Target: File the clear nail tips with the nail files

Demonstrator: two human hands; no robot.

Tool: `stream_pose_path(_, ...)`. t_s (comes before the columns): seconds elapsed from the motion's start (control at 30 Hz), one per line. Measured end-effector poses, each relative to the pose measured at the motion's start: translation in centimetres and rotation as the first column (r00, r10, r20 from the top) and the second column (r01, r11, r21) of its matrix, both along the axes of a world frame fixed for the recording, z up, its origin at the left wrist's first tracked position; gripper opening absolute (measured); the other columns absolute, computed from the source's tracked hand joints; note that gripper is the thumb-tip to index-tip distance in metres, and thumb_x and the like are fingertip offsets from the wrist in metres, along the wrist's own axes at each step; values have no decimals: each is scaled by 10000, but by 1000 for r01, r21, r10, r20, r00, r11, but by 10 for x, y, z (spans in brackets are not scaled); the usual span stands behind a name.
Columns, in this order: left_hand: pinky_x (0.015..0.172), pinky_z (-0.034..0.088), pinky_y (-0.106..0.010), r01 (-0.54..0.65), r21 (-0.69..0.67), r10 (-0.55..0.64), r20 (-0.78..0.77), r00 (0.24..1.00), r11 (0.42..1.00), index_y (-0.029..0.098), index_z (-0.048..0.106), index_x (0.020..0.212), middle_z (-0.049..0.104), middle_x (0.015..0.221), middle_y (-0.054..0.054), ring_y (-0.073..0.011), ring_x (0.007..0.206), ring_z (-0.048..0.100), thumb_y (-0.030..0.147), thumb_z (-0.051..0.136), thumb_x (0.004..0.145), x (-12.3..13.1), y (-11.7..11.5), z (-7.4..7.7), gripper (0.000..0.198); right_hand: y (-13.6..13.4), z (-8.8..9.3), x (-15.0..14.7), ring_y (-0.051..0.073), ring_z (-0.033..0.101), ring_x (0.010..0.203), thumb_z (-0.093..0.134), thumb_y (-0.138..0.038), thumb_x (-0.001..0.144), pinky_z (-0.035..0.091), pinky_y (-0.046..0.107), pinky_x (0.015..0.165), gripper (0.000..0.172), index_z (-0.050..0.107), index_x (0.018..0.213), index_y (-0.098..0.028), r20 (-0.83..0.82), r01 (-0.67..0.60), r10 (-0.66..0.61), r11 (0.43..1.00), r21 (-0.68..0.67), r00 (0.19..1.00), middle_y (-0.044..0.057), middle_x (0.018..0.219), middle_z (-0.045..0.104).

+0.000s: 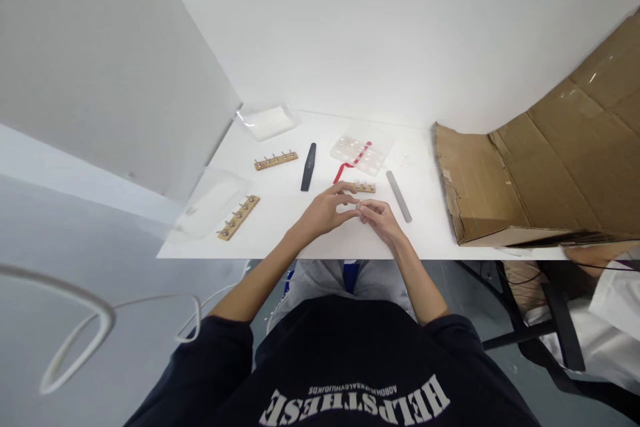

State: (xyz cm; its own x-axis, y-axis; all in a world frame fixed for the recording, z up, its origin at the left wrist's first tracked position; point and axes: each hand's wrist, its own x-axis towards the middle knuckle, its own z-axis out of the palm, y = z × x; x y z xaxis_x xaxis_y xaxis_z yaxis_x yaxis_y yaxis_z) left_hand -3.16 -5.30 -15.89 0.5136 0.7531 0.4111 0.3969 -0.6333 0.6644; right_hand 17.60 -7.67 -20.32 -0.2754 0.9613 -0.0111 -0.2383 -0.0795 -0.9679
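Over the front middle of the white table, my left hand [327,210] and my right hand [380,217] meet at the fingertips. My right thumb and fingers pinch a tiny pale piece [359,207], too small to name. The left thumb and a fingertip close in on the same piece, while its other fingers curve above. Just beyond the hands lies a wooden strip with metal pegs [367,187], partly covered by my left fingers. A grey nail file [399,196] is to the right of my right hand. Behind them sits a clear plastic case with small compartments [357,153], crossed by a red ribbon [339,173].
Two more pegged wooden strips [276,160] [239,217] and a dark file-shaped tool [309,167] lie to the left. Clear plastic bags [267,123] [205,203] rest near the left side. An open cardboard box [480,180] occupies the right. Another person's arm [595,253] shows at far right.
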Motion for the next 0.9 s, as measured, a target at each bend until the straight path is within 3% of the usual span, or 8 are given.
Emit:
stream_pose_path(0.1, 971, 631, -467, -19, 14, 19, -23, 1000, 1000, 228, 818, 1030, 710, 1284, -130, -282, 1120, 740, 410, 733, 968, -1, 0, 0, 210, 0, -3, 1, 127, 561, 671, 848, -557, 839, 470, 302, 679, 387, 757, 898, -186, -3, 16, -16, 1000, -1, 1000, -11, 747, 675)
stream_pose_path(0.17, 954, 633, -458, -29, 28, 30, -49, 998, 999, 218, 809, 1033, 710, 1286, -130, -268, 1072, 745, 422, 723, 974, -1, 0, 1, 229, 1, -7, 2, 129, 596, 700, 823, -510, 891, 514, 299, 698, 347, 744, 931, -174, 5, 12, -12, 1000, -4, 1000, -7, 800, 691)
stream_pose_path(0.3, 952, 626, -441, 5, 36, -2, -83, 997, 999, 214, 788, 1018, 706, 1275, -123, -269, 1102, 740, 413, 685, 1000, -1, 0, 1, 225, 2, -16, 5, 162, 699, 858, 704, -398, 1020, 621, 345, 782, 262, 700, 1111, -152, 26, -28, 29, 999, -43, 999, 40, 1037, 725)
stream_pose_path(0.47, 971, 616, -445, 39, 29, -37, -75, 997, 999, 208, 770, 989, 711, 1247, -120, -284, 1162, 723, 400, 659, 1017, 2, 0, 4, 223, 4, -23, 8, 221, 720, 1045, 693, -395, 1028, 640, 425, 895, 342, 668, 1283, -168, 22, -76, 79, 992, -105, 997, 90, 1254, 707)
stream_pose_path(0.73, 953, 623, -453, 18, 44, -15, -74, 997, 999, 190, 758, 941, 719, 1225, -132, -287, 1128, 732, 397, 689, 994, 0, 0, 7, 224, 4, -28, 6, 211, 720, 1019, 698, -381, 1027, 642, 412, 878, 323, 673, 1264, -164, -34, -71, 67, 988, -137, 997, 84, 1229, 713)
stream_pose_path(0.9, 902, 643, -409, -9, 20, 9, -2, 1000, 1000, 206, 777, 1054, 708, 1275, -125, -239, 1037, 743, 420, 710, 987, -2, -1, 8, 234, 5, -27, 6, 202, 721, 991, 691, -391, 1030, 642, 396, 856, 314, 677, 1246, -163, -101, -71, 55, 983, -168, 993, 78, 1200, 717)
